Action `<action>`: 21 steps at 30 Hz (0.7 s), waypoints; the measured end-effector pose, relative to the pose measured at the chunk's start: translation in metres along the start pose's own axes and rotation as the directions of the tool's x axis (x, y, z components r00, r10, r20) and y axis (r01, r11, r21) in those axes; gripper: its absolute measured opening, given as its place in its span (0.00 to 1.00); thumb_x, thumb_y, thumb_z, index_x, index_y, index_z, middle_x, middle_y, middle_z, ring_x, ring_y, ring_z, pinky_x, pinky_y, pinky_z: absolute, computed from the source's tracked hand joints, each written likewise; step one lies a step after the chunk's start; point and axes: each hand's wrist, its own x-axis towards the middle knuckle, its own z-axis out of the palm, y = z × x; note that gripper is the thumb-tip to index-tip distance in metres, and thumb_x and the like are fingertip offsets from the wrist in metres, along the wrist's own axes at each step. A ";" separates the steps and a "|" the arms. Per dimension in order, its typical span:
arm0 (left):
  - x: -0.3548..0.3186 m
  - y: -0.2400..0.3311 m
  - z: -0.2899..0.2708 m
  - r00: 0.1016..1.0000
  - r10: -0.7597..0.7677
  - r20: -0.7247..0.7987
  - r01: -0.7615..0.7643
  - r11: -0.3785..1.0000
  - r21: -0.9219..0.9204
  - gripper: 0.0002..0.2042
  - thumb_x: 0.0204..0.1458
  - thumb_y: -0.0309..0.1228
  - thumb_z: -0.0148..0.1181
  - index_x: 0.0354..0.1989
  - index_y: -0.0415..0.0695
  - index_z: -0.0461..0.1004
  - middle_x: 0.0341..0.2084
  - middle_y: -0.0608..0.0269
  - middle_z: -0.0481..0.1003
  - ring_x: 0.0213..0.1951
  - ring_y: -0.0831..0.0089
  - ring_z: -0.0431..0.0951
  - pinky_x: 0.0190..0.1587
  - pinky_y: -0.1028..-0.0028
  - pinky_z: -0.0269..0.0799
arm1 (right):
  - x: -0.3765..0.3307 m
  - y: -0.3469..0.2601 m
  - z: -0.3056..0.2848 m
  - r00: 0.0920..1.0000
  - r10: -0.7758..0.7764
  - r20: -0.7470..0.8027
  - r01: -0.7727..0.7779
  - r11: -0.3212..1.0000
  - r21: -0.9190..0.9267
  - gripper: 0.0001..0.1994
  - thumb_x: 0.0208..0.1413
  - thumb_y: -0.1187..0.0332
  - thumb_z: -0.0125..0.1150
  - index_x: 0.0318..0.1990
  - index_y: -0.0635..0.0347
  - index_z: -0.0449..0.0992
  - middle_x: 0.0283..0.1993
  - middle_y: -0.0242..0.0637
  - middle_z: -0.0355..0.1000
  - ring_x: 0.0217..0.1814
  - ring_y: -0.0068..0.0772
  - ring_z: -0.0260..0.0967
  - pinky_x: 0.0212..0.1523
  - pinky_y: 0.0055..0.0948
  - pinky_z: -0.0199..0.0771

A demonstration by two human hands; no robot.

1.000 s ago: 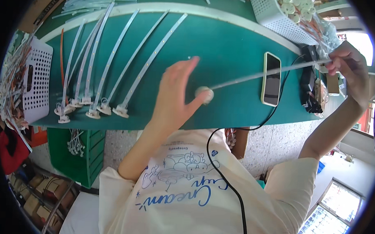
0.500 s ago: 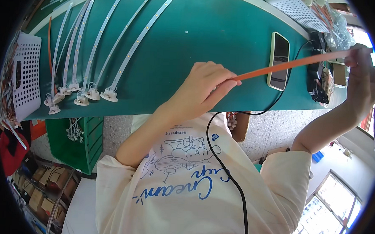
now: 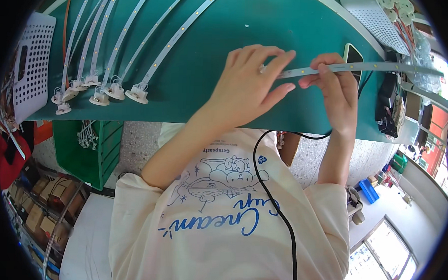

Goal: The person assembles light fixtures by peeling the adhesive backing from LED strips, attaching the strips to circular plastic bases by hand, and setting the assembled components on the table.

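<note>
Half a second ago the LED strip (image 3: pixel 369 66) was stretched between both hands with its orange backing showing; now its white face, dotted with small yellow lamps, is turned up. The right hand (image 3: pixel 334 92) has come in from the far right and sits just beside the left hand (image 3: pixel 248 86), above the desk (image 3: pixel 267 23). Its grip is pinched, thumb against fingers, on the strip near the strip's left end, leaving the long tail running off to the right across the phone (image 3: pixel 354 54).

The left grip is looser: thumb spread well away from the index finger, the strip's end vanishing behind the fingers (a small pale bit (image 3: pixel 262 69) shows there, too little to identify). Whether those fingers hold anything, I cannot tell. For the work, I judge this as handling shifted to the strip's left end, with the strip not yet laid beside the row of LED strips (image 3: pixel 165 51).
</note>
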 end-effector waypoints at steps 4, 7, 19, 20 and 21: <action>-0.008 -0.014 -0.013 0.981 -0.002 0.194 -0.004 1.000 0.031 0.20 0.45 0.35 0.62 0.48 0.48 0.70 0.41 0.64 0.69 0.42 0.65 0.67 0.45 0.68 0.61 | -0.003 -0.002 0.004 0.999 -0.034 -0.035 0.037 0.997 0.061 0.12 0.64 0.70 0.37 0.41 0.72 0.65 0.41 0.47 0.70 0.38 0.32 0.73 0.42 0.26 0.74; -0.008 -0.016 -0.013 0.982 -0.061 0.178 0.052 0.997 0.058 0.21 0.44 0.35 0.63 0.49 0.49 0.70 0.40 0.64 0.69 0.41 0.66 0.68 0.45 0.68 0.62 | -0.007 0.007 0.011 0.996 -0.077 -0.053 0.078 0.997 0.016 0.14 0.65 0.67 0.33 0.43 0.71 0.63 0.42 0.51 0.70 0.39 0.33 0.73 0.43 0.28 0.74; -0.015 -0.013 -0.026 0.974 -0.119 0.190 0.108 0.992 0.071 0.22 0.39 0.37 0.67 0.45 0.50 0.71 0.30 0.68 0.68 0.36 0.70 0.68 0.41 0.70 0.60 | -0.012 0.025 0.035 0.977 -0.100 -0.190 0.096 0.995 -0.031 0.08 0.56 0.78 0.52 0.42 0.68 0.64 0.38 0.47 0.72 0.39 0.33 0.73 0.41 0.27 0.77; -0.015 -0.014 -0.026 0.974 -0.120 0.190 0.109 0.992 0.066 0.22 0.39 0.37 0.67 0.45 0.50 0.71 0.30 0.68 0.68 0.36 0.70 0.68 0.41 0.70 0.60 | -0.012 0.024 0.035 0.977 -0.098 -0.190 0.093 0.995 -0.034 0.08 0.56 0.78 0.52 0.42 0.68 0.64 0.38 0.47 0.72 0.39 0.33 0.73 0.41 0.27 0.77; -0.016 -0.015 -0.025 0.973 -0.114 0.201 0.098 0.991 0.092 0.22 0.38 0.38 0.67 0.45 0.50 0.71 0.30 0.68 0.68 0.35 0.70 0.67 0.41 0.70 0.59 | -0.013 0.023 0.034 0.980 -0.075 -0.185 0.067 0.997 -0.050 0.08 0.56 0.78 0.52 0.42 0.69 0.64 0.38 0.46 0.72 0.38 0.33 0.74 0.41 0.27 0.77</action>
